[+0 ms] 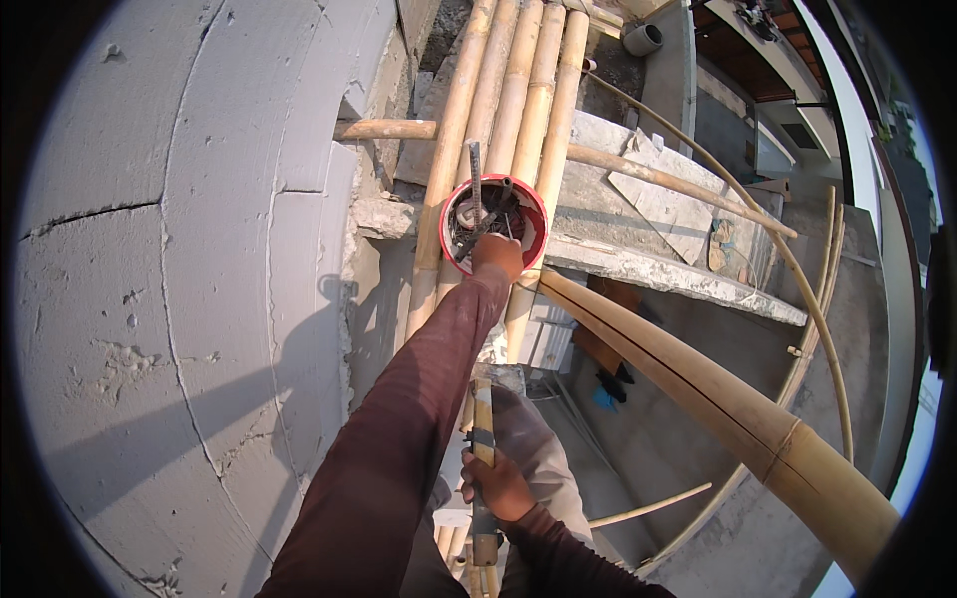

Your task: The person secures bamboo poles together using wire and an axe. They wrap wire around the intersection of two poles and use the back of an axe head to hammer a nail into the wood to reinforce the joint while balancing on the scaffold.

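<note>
- Currently, the left hand (498,256) reaches forward, its wrist over the near rim of a red-rimmed bucket (542,227); its fingertips are hidden among the contents, so whether they are open or closed on something I cannot tell.
- Inside the bucket lies a jumble of dark pieces, too cluttered to tell apart, with a ridged metal rod (476,179) sticking up above the rim.
- The bucket stands on a row of bamboo poles (514,110) laid side by side, running away from the person.
- Lower down, the right hand (506,488) has its fingers wrapped around a narrow bar (482,414), pale and worn at its far end, dark around the grip and brown at the near end.
- The bar points forward, near the light trouser leg (543,453) and well apart from the bucket.
- On the left rises a grey block wall (110,289) with visible joints, a shadow falling across it.
- To the right, a thick bamboo pole (713,411) with a long dark split slants from beside the bucket toward the lower right.
- Beyond it are a rough concrete ledge (678,269) and a thinner cross pole (678,181).
</note>
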Available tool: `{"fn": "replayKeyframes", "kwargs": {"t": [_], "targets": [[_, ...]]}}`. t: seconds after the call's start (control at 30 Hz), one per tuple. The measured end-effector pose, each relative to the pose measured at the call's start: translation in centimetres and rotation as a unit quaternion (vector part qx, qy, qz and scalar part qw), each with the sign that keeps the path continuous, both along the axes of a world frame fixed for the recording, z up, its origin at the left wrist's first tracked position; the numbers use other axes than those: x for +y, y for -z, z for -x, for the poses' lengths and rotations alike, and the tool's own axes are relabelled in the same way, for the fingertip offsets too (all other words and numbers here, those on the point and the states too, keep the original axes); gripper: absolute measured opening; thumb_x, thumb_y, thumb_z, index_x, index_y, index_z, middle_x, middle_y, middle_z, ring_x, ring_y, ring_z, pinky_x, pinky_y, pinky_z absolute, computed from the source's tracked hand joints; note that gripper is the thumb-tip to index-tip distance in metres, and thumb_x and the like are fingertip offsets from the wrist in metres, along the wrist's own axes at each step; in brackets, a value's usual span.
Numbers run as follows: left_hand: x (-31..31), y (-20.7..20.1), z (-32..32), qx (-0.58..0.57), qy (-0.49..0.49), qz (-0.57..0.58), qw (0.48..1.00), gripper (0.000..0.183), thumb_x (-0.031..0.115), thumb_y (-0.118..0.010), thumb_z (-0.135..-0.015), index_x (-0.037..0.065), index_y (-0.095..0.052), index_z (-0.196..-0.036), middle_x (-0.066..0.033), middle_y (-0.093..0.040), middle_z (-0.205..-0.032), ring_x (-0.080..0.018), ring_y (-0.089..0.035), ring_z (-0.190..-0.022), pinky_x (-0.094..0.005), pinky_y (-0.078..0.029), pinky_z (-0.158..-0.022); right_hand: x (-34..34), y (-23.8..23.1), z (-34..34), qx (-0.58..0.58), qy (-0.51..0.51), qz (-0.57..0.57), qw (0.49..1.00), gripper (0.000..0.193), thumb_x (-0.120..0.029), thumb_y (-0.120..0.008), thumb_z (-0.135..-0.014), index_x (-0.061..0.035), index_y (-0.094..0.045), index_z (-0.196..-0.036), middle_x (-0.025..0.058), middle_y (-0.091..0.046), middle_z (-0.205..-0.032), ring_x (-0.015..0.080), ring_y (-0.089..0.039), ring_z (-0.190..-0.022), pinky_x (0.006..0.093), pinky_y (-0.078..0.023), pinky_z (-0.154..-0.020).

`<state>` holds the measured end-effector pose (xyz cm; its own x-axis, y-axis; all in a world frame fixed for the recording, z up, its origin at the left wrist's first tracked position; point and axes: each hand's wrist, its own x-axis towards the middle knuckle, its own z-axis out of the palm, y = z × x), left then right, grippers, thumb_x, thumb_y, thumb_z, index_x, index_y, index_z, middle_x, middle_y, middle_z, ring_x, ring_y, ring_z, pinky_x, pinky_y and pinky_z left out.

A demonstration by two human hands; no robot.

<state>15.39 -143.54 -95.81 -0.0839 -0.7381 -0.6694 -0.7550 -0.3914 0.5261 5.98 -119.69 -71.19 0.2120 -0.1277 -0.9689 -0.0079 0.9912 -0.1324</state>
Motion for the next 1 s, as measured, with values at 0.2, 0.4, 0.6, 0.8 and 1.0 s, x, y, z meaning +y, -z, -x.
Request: {"fn": "replayKeyframes", "kwargs": {"t": [0.2, 0.4, 0.6, 0.8, 1.0], "targets": [[10.3, -14.1, -4.4, 0.331, -0.436, -0.055, 0.835, 0.023, 0.017, -0.065, -0.096, -0.004, -0.064, -0.106, -0.0079, -0.069, -0.089, -0.0126, -0.064, -0.078, -0.0267, -0.052, -0.073, 4.9, 1.3, -0.6, 0.020, 0.072, 0.108, 0.991, 0.018, -0.014, -0.063, -0.097, -0.0005, -0.054, -0.105, 0.0070, -0.064, -0.080, 0.0147, -0.062, -0.057, 0.0289, -0.050, -0.052], [24.0, -24.1, -8.0, 0.326, -0.431, -0.044, 0.841, 0.025, 0.022, -0.064, -0.098, -0.001, -0.065, -0.107, -0.0061, -0.068, -0.091, -0.0107, -0.063, -0.083, -0.0250, -0.050, -0.074, 6.4, 0.8, -0.9, 0.058, 0.040, 0.236, 0.969, 0.020, -0.014, -0.063, -0.097, 0.0009, -0.054, -0.107, 0.0083, -0.067, -0.082, 0.0146, -0.062, -0.051, 0.0284, -0.050, -0.046], [32.4, -30.1, -7.6, 0.379, -0.394, -0.101, 0.831, 0.022, 0.021, -0.064, -0.098, -0.001, -0.067, -0.099, -0.0040, -0.066, -0.087, -0.0099, -0.060, -0.079, -0.0265, -0.048, -0.072, 5.7, -5.7, -2.1, 0.090, -0.035, 0.364, 0.926, 0.025, -0.016, -0.068, -0.095, 0.0032, -0.055, -0.103, 0.0109, -0.068, -0.078, 0.0139, -0.062, -0.051, 0.0285, -0.049, -0.045], [31.1, -37.9, -8.4, 0.483, -0.249, -0.090, 0.835, 0.023, 0.024, -0.068, -0.096, 0.000, -0.067, -0.095, 0.0001, -0.063, -0.084, -0.0088, -0.059, -0.077, -0.0265, -0.048, -0.073, 2.6, -14.7, 0.5, -0.018, -0.128, 0.357, 0.925, 0.023, -0.019, -0.068, -0.096, 0.0009, -0.059, -0.104, 0.0070, -0.068, -0.079, 0.0121, -0.063, -0.058, 0.0286, -0.053, -0.057], [27.8, -38.7, -9.7, 0.583, -0.113, -0.219, 0.774, 0.024, 0.024, -0.068, -0.097, 0.005, -0.067, -0.112, 0.0026, -0.064, -0.091, -0.0063, -0.057, -0.075, -0.0229, -0.047, -0.070, -0.3, -20.8, 2.5, -0.002, -0.152, 0.393, 0.907, 0.022, -0.018, -0.069, -0.093, 0.0009, -0.060, -0.099, 0.0067, -0.067, -0.075, 0.0135, -0.064, -0.058, 0.0280, -0.052, -0.053]]}}
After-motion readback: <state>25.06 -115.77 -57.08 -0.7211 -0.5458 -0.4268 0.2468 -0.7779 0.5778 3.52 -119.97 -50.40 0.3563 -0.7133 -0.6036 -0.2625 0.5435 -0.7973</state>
